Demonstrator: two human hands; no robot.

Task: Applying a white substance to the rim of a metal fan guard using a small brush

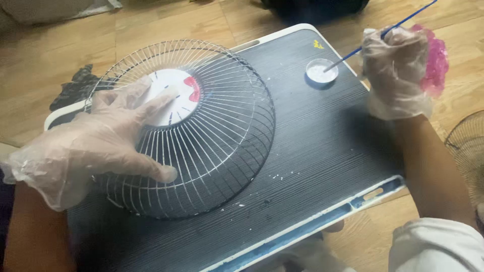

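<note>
Your gloved left hand [96, 146] is lying spread open on the wire fan guard [191, 131], steadying it on the dark tabletop [312, 151]. Your right hand [398, 70] is gripping a thin blue brush [398, 22], its tip dipping into the small white dish [321, 71] near the far edge; bare tabletop is lying between the guard and the dish.

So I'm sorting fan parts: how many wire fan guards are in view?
2: one wire fan guard on the dark lap table under the left hand; another guard's edge at the right border. Others may lie out of frame.
</note>
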